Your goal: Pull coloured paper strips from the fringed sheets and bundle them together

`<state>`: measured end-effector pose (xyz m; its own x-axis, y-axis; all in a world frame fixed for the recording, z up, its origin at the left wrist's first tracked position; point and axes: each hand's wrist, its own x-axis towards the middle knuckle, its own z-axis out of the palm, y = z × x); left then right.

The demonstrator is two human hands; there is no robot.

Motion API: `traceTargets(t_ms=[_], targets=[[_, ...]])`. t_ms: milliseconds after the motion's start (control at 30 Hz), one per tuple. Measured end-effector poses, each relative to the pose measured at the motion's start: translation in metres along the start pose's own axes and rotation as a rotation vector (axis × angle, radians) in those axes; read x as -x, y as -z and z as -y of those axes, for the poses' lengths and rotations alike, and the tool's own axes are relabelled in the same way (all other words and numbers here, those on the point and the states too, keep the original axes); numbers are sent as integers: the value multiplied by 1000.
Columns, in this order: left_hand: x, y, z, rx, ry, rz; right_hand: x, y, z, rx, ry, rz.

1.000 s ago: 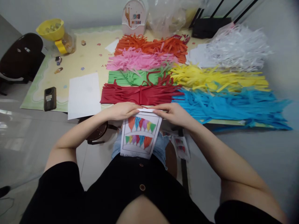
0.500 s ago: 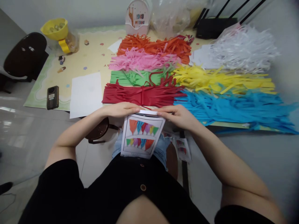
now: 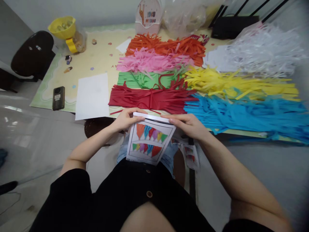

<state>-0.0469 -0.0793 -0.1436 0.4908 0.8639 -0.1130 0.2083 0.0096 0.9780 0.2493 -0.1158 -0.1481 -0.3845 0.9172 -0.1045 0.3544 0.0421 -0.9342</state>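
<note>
A white packet [image 3: 147,137] printed with pictures of colourful bunting is held upright against my lap, its top edge toward the table. My left hand [image 3: 127,119] pinches the left end of that edge, thumb on the printed side. At the right end, my right hand [image 3: 189,124] grips the same edge between thumb and fingers. Just beyond lies a bundle of red fringed strips [image 3: 151,99]. Blue fringed strips [image 3: 248,112] lie to the right, near my right hand. Whatever is inside the packet is hidden.
Green [image 3: 138,80], pink [image 3: 154,61], orange [image 3: 166,45], yellow [image 3: 241,82] and white fringed bundles [image 3: 267,53] cover the table's right side. On the left are a blank paper sheet [image 3: 92,96], a phone-like device [image 3: 58,98] and a yellow-topped container [image 3: 62,28]. Stools [image 3: 96,127] stand below.
My left hand has shifted its hold along the packet's top edge, with the thumb now on the front. More of that edge shows. The view has shifted slightly to the left.
</note>
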Motion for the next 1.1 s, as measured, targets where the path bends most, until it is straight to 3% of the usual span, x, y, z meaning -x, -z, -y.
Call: traceTargets(t_ms=[67, 267, 500, 733, 1100], targets=[[1, 0, 0, 48, 23, 1, 1, 0, 1, 4, -4, -8], [-2, 11, -3, 36, 51, 152, 2, 2, 3, 25, 0, 8], [6, 20, -9, -87, -137, 226, 8, 5, 2, 76, 68, 79], [16, 28, -16, -213, -215, 248, 5, 6, 10, 117, 108, 119], [13, 39, -11, -121, -123, 351, 0, 7, 8, 131, 106, 122]])
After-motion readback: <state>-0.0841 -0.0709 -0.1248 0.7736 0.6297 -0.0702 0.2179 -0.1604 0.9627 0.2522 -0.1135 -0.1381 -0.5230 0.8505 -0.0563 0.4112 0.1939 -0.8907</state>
